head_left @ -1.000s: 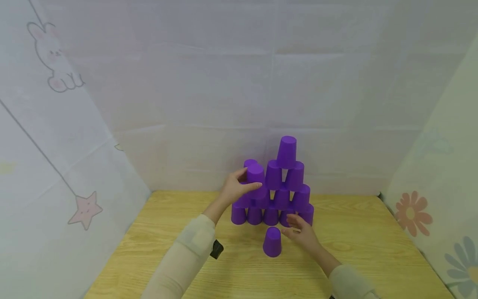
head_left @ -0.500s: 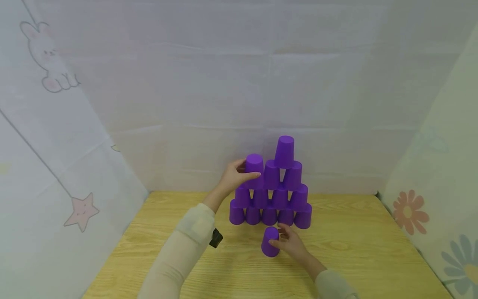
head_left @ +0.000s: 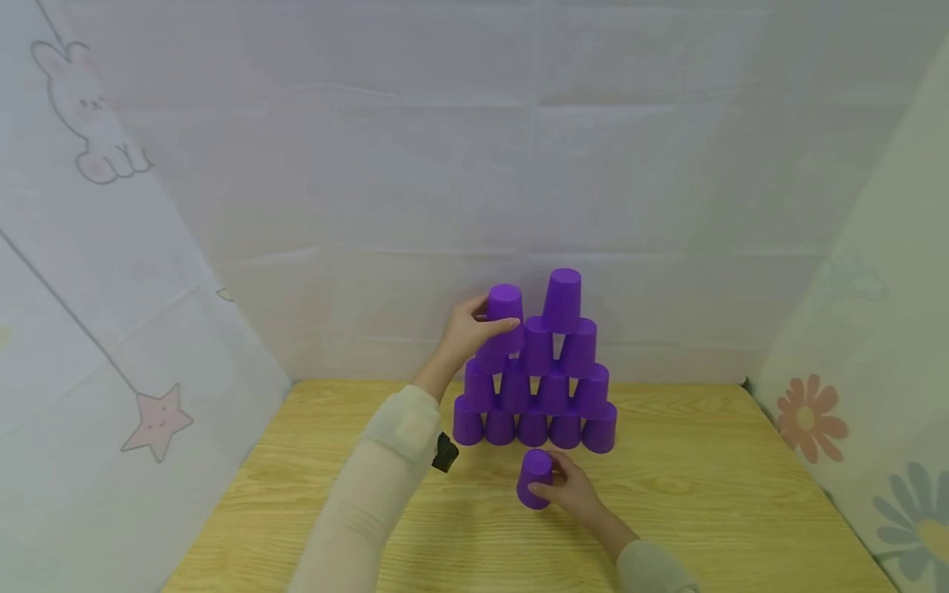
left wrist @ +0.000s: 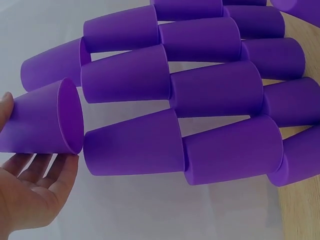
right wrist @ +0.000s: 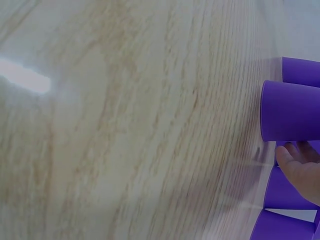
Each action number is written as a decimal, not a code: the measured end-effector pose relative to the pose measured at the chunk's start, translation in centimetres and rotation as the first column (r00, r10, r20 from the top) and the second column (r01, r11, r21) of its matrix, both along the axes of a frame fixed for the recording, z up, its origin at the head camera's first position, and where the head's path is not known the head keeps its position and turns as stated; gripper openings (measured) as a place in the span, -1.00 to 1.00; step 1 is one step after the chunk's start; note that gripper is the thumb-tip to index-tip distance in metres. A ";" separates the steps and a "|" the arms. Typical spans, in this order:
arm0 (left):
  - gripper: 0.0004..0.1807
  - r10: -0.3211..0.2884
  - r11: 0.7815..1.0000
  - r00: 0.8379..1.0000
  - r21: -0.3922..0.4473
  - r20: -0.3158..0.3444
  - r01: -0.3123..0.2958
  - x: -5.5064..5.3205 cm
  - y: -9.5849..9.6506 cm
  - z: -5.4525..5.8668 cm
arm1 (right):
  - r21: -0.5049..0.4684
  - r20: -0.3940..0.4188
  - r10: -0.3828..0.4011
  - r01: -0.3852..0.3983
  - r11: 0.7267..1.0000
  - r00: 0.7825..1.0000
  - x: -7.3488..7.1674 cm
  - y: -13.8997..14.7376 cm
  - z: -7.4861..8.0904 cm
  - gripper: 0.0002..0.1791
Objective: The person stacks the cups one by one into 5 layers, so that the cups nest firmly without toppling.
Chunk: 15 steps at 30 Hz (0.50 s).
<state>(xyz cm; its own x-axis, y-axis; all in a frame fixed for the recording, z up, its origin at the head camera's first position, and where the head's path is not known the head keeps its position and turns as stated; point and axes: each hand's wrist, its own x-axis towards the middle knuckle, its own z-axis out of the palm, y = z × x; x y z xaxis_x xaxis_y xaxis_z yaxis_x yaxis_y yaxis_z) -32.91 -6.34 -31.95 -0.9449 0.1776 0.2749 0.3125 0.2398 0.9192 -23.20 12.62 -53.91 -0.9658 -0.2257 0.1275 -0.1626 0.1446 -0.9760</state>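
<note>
Purple cups stand mouth-down in a stepped pyramid [head_left: 552,394]. My left hand [head_left: 465,336] grips an upside-down purple cup [head_left: 506,303] by its sides, over the left end of the third row. The left wrist view shows this cup's rim [left wrist: 71,116] just apart from the cup below [left wrist: 134,144]. One cup [head_left: 562,301] stands alone on the third row's right part. In front of the pyramid, my right hand [head_left: 577,492] grips another upside-down cup [head_left: 536,478] between thumb and fingers. In the right wrist view that cup [right wrist: 292,111] is partly cut off by the frame edge.
The wooden table [head_left: 697,478] reaches back to a pale cloth wall [head_left: 415,189]. Printed side curtains [head_left: 96,329] stand left and right. A small black object [head_left: 446,452] shows beside the left sleeve.
My left hand has raised its cup from in front of the pyramid to above the third row. The right hand has come to the front cup and taken hold of it.
</note>
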 end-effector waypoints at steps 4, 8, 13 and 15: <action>-0.45 0.002 1.000 1.000 0.009 -0.019 -0.002 -0.3 0.3 0.1 | 0.001 0.008 -0.011 0.011 1.000 1.000 0.3 -0.3 0.1 -0.35; -0.41 0.000 1.000 1.000 0.021 -0.012 0.001 -0.4 0.4 0.4 | -0.012 0.006 -0.005 0.005 1.000 1.000 0.4 -0.3 -0.1 -0.37; -0.37 0.009 1.000 1.000 0.026 -0.001 -0.009 -0.8 0.5 1.1 | -0.034 -0.005 -0.006 0.006 0.999 1.000 0.2 -0.2 -0.6 -0.40; -0.36 0.021 0.999 1.000 0.025 0.001 -0.021 -1.0 0.5 1.3 | -0.039 -0.014 -0.012 0.011 0.999 1.000 0.2 -0.2 -0.7 -0.40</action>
